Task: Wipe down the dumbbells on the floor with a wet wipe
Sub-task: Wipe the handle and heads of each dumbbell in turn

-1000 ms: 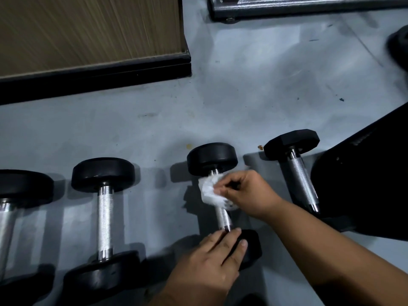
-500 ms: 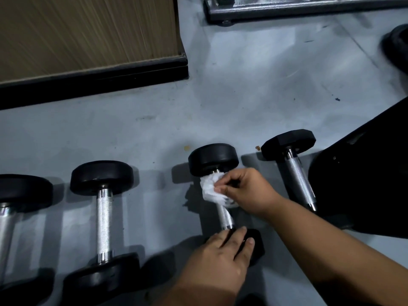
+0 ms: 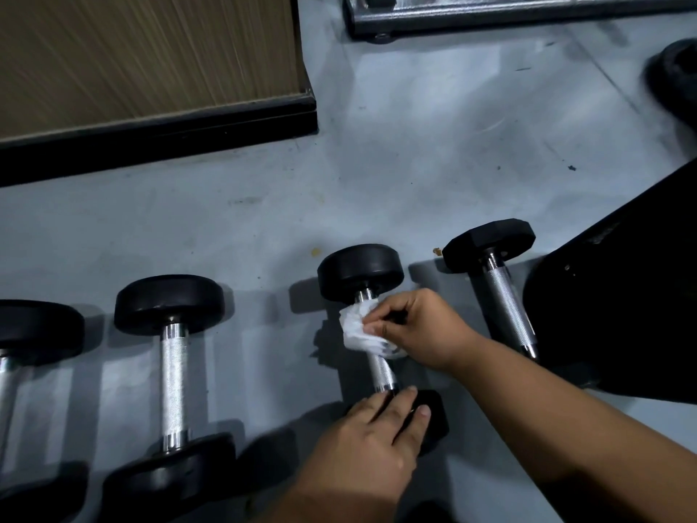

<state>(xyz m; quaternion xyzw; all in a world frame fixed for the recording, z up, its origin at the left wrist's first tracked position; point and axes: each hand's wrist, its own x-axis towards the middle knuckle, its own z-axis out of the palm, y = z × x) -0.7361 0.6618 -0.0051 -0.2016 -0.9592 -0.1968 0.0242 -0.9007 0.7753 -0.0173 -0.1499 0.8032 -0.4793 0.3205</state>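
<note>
Both hands are on the same dumbbell point(image 3: 381, 366), the third one in the row on the grey floor point(image 3: 433, 164). With my right hand point(image 3: 422, 328) I pinch a crumpled white wipe point(image 3: 358, 328) between thumb and fingers and I press it on the upper part of the metal handle, just below the far black weight. My left hand point(image 3: 371, 443) lies flat on the near black weight of this dumbbell, with the fingers straight and a little apart, and it covers most of that weight.

To the left lies a second dumbbell point(image 3: 173, 371) with a silver handle, and further left another one point(image 3: 22, 352) is cut by the edge of the view. To the right, a dumbbell with angular ends point(image 3: 503, 292) lies tilted, and its near end goes under a big black object point(image 3: 622, 311) which I cannot identify. At the top left stands a wooden panel point(image 3: 143, 54) with a black base, and at the top a grey metal bar point(image 3: 509, 13) lies on the floor.
</note>
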